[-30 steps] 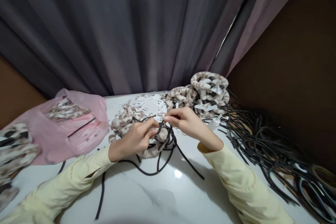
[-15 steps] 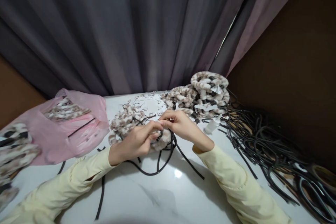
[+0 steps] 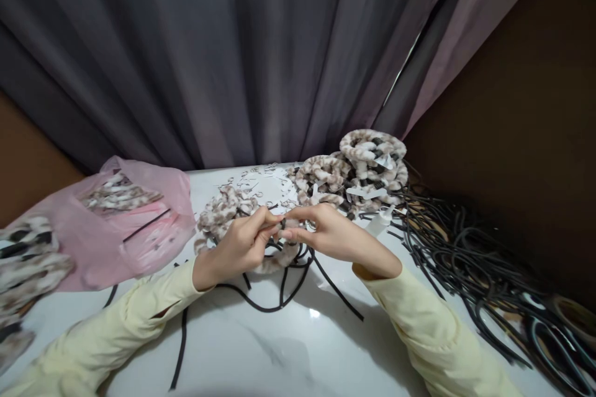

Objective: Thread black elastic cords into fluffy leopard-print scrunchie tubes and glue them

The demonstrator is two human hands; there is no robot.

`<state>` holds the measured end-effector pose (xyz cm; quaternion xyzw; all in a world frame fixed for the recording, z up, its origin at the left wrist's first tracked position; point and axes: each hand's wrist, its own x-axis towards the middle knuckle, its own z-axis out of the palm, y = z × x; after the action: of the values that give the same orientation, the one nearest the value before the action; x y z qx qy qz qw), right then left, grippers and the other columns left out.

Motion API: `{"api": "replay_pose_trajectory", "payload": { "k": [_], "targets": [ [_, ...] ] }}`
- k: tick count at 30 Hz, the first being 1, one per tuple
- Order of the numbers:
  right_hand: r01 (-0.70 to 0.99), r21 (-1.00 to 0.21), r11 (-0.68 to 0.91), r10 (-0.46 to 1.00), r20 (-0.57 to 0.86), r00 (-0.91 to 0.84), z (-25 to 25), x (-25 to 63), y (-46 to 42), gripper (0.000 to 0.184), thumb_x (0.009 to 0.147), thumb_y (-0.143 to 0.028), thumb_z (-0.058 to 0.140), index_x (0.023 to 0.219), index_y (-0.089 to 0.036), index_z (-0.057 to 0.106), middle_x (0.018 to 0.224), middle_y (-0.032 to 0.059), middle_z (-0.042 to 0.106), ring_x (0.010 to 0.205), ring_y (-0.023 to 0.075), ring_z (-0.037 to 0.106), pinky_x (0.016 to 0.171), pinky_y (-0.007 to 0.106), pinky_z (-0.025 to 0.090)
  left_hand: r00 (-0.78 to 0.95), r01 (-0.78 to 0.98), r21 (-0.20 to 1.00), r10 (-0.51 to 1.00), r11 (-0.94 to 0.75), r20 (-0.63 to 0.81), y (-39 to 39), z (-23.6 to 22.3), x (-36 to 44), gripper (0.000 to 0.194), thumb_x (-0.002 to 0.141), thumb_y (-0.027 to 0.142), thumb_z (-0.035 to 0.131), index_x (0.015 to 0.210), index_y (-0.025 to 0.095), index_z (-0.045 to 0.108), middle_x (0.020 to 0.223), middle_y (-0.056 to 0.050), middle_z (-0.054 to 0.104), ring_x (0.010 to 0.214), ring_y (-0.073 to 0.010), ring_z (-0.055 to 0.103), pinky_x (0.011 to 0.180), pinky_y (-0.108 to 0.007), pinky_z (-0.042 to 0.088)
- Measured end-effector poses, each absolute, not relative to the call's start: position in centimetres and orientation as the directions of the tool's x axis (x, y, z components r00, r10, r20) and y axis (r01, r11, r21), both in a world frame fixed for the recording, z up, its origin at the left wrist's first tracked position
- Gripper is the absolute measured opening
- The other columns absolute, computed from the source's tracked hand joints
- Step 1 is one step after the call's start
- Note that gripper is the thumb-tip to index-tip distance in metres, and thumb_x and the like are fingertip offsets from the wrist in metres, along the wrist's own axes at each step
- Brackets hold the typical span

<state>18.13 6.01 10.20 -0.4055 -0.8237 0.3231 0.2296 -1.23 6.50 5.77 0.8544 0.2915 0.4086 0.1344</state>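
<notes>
Both hands meet over the table's middle, fingers pinched close together. In them is a fluffy white-and-brown plush ring (image 3: 280,257), its lower curve hanging below the fingers. My left hand (image 3: 242,240) grips it from the left, thumb and forefinger together. From the right, my right hand (image 3: 333,232) pinches the same ring, where a dark piece shows between the fingertips. Exactly how the ends join there is hidden by the fingers. Black cords (image 3: 294,290) loop on the table just beneath. A heap of scrunched plush tubes (image 3: 228,208) lies behind my left hand.
Stacked plush rings (image 3: 372,147) stand at the back right, with a small white bottle (image 3: 380,222) in front. Tangled black cords (image 3: 460,248) cover the right side. Small metal hooks lie around a white sheet (image 3: 272,185). A pink plastic bag (image 3: 97,248) sits left.
My right hand has shifted slightly right and down, its fingers now straighter around the plush ring. My left fingertips have turned upward a little. More of the ring's lower curve shows.
</notes>
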Motion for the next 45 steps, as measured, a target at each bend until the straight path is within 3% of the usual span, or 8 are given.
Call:
{"api": "replay_pose_trajectory", "payload": {
  "k": [8, 12, 19, 24, 29, 35, 42, 45],
  "targets": [
    [0.553, -0.664, 0.503, 0.827, 0.185, -0.53, 10.3, 17.7, 5.8, 0.016, 0.081, -0.024, 0.057, 0.08, -0.012, 0.067, 0.066, 0.0012, 0.063, 0.06, 0.0103, 0.051, 0.056, 0.019, 0.034, 0.529, 0.308, 0.529, 0.605, -0.791, 0.595, 6.2, 6.2, -1.4, 0.011, 0.089, 0.016, 0.041, 0.096, 0.016, 0.05, 0.057, 0.006, 0.046, 0.044, -0.0057, 0.043, 0.045, -0.017, 0.035],
    [0.599, -0.564, 0.569, 0.815, 0.289, -0.502, 9.7, 17.1, 5.5, 0.012, 0.081, -0.018, 0.055, 0.076, -0.013, 0.065, 0.065, 0.0026, 0.062, 0.061, 0.0119, 0.052, 0.059, 0.021, 0.033, 0.412, 0.374, 0.475, 0.601, -0.797, 0.685, 6.2, 5.6, -1.0, 0.014, 0.081, 0.023, 0.058, 0.088, 0.018, 0.048, 0.071, 0.002, 0.059, 0.056, -0.0082, 0.055, 0.053, -0.018, 0.043],
    [0.626, -0.392, 0.674, 0.733, 0.461, -0.5, 8.7, 16.1, 4.8, 0.017, 0.085, -0.013, 0.046, 0.071, -0.016, 0.056, 0.062, 0.002, 0.058, 0.061, 0.0139, 0.05, 0.069, 0.028, 0.032, 0.278, 0.42, 0.502, 0.633, -0.757, 0.722, 5.8, 5.1, -0.5, 0.009, 0.083, 0.019, 0.054, 0.077, 0.02, 0.047, 0.064, 0.001, 0.062, 0.055, -0.0097, 0.057, 0.053, -0.019, 0.043],
    [0.659, -0.278, 0.699, 0.674, 0.562, -0.479, 8.0, 15.7, 4.9, 0.02, 0.085, -0.006, 0.041, 0.076, -0.015, 0.056, 0.068, 0.005, 0.06, 0.069, 0.0171, 0.051, 0.073, 0.031, 0.034, 0.205, 0.421, 0.653, 0.767, -0.63, 0.608, 6.0, 5.4, -0.4, 0.014, 0.08, 0.026, 0.056, 0.071, 0.019, 0.048, 0.063, 0.002, 0.06, 0.057, -0.01, 0.054, 0.054, -0.02, 0.041],
    [0.75, -0.218, 0.625, 0.655, 0.669, -0.352, 7.1, 14.8, 4.4, 0.019, 0.088, -0.011, 0.04, 0.095, -0.012, 0.057, 0.09, 0.0128, 0.06, 0.086, 0.0238, 0.047, 0.074, 0.035, 0.038, 0.112, 0.201, 0.929, 0.949, -0.312, 0.295, 7.5, 5.9, 0.0, 0.025, 0.077, 0.036, 0.06, 0.067, 0.017, 0.047, 0.053, 0.005, 0.05, 0.048, -0.0079, 0.045, 0.048, -0.019, 0.035],
    [0.613, -0.5, 0.612, 0.772, 0.543, -0.33, 5.9, 13.8, 3.7, 0.03, 0.082, -0.001, 0.038, 0.101, -0.013, 0.057, 0.097, 0.0111, 0.063, 0.088, 0.0209, 0.055, 0.077, 0.031, 0.044, 0.18, -0.192, 0.978, 0.983, 0.08, -0.045, 8.8, 5.9, 0.3, 0.035, 0.071, 0.036, 0.067, 0.061, 0.017, 0.039, 0.046, 0.008, 0.041, 0.038, -0.0026, 0.03, 0.037, -0.015, 0.019],
    [0.459, -0.764, 0.454, 0.889, 0.352, -0.293, 5.1, 13.2, 4.3, 0.043, 0.081, -0.006, 0.041, 0.124, -0.013, 0.045, 0.116, 0.0151, 0.058, 0.101, 0.0224, 0.058, 0.081, 0.034, 0.047, 0.126, -0.274, 0.956, 0.99, 0.102, -0.07, 9.5, 5.9, 0.2, 0.035, 0.069, 0.032, 0.067, 0.058, 0.016, 0.038, 0.043, 0.008, 0.038, 0.037, -0.0021, 0.029, 0.037, -0.015, 0.018],
    [0.264, -0.936, 0.233, 0.93, 0.135, -0.342, 4.5, 12.9, 5.0, 0.049, 0.081, -0.013, 0.047, 0.129, -0.015, 0.036, 0.101, 0.0107, 0.062, 0.084, 0.0185, 0.061, 0.069, 0.03, 0.05, 0.113, -0.273, 0.958, 0.992, 0.086, -0.057, 9.6, 5.9, 0.2, 0.036, 0.069, 0.034, 0.067, 0.058, 0.017, 0.037, 0.043, 0.008, 0.038, 0.036, -0.0024, 0.028, 0.037, -0.015, 0.018]
  ]
}}
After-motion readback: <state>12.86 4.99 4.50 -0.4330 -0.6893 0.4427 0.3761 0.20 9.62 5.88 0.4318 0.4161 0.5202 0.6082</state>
